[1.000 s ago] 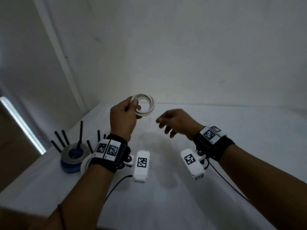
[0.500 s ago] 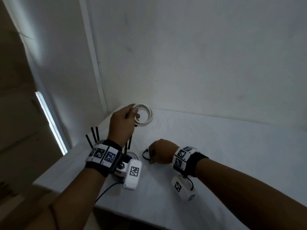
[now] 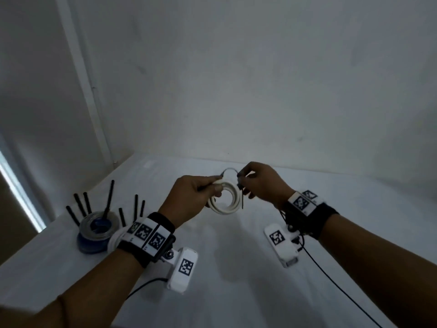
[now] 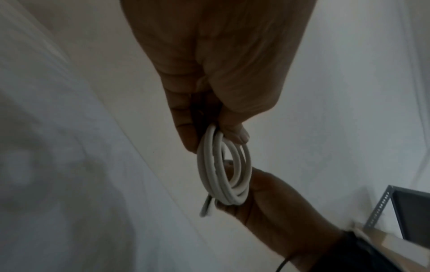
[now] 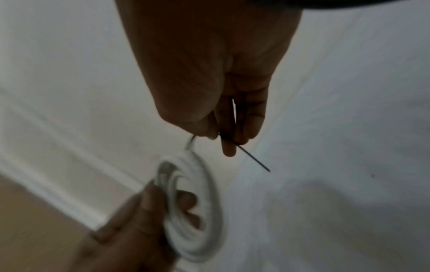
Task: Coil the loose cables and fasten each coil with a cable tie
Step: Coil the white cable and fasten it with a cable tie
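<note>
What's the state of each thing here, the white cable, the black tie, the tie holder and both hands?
white cable: coiled, held off the table, not yet cinched.
black cable tie: looped over the coil's top, loose.
left hand: grips the coil.
right hand: pinches the tie.
blue container: upright on the table, spare black ties standing around it.
</note>
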